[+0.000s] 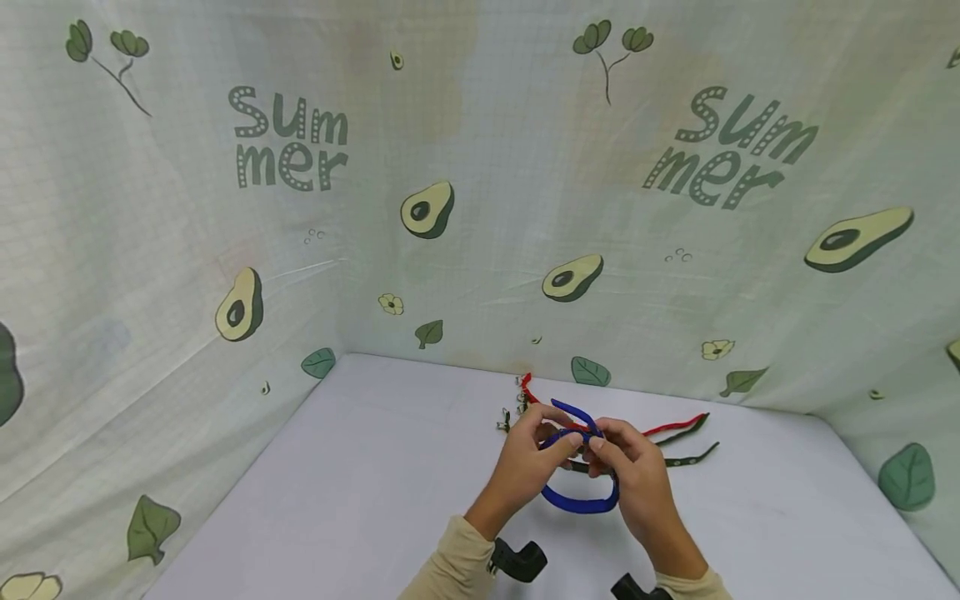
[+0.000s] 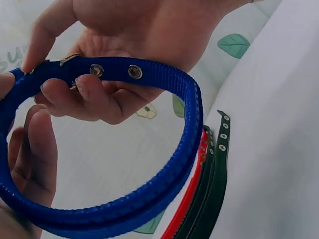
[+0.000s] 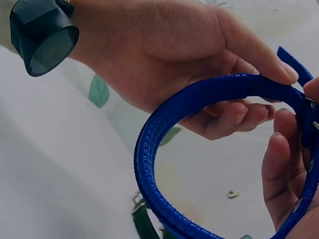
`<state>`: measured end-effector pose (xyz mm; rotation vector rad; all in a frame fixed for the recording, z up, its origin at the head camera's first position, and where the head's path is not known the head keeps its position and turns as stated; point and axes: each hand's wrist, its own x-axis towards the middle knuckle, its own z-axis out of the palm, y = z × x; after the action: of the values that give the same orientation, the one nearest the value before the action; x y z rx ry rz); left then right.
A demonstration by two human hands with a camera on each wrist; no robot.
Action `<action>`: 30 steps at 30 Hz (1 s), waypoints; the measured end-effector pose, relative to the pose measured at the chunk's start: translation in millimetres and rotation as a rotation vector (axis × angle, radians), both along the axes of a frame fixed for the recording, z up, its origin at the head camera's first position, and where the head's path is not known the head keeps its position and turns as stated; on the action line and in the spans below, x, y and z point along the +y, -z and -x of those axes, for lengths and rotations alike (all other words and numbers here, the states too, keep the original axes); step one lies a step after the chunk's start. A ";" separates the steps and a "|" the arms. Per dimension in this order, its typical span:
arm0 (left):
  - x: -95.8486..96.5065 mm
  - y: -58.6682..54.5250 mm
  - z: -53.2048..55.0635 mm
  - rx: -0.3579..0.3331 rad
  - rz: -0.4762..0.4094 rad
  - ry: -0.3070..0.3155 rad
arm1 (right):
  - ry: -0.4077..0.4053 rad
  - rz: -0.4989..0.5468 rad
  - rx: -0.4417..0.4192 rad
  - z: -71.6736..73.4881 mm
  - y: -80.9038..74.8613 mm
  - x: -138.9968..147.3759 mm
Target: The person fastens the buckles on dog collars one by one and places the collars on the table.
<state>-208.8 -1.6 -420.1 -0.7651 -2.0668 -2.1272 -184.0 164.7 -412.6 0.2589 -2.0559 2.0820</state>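
Note:
A blue collar (image 1: 581, 505) with metal eyelets hangs as a loop between both hands, above the table. My left hand (image 1: 525, 454) pinches its upper part between thumb and fingers, close to the metal buckle (image 2: 70, 59). Opposite it, my right hand (image 1: 637, 475) pinches the strap near the same spot, and the fingertips of both hands nearly meet. The strap's pointed end (image 1: 573, 410) sticks up above the hands. Fingers partly cover the buckle, so how far the strap is threaded is hard to see.
Behind the hands lie a red collar (image 1: 675, 425) and dark green collars (image 1: 690, 460) on the white table (image 1: 375, 467). Their metal fittings (image 1: 522, 402) show at the left end. A printed cloth (image 1: 480, 167) hangs behind. Black wrist cameras (image 1: 521, 560) are on both forearms.

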 end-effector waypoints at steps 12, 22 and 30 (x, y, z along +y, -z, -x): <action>2.7 4.5 0.8 0.117 0.054 -0.075 | -0.071 0.213 -0.064 5.3 12.4 -1.8; 4.4 10.4 2.9 0.218 0.101 -0.106 | -0.065 0.258 -0.088 5.7 13.2 -4.2; 4.3 8.9 1.6 0.338 0.138 -0.150 | 0.015 0.144 -0.029 5.0 11.7 -5.2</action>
<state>-210.4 2.7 -429.0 -0.8829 -2.0297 -1.6599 -189.0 159.5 -424.3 0.1912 -1.9056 2.2236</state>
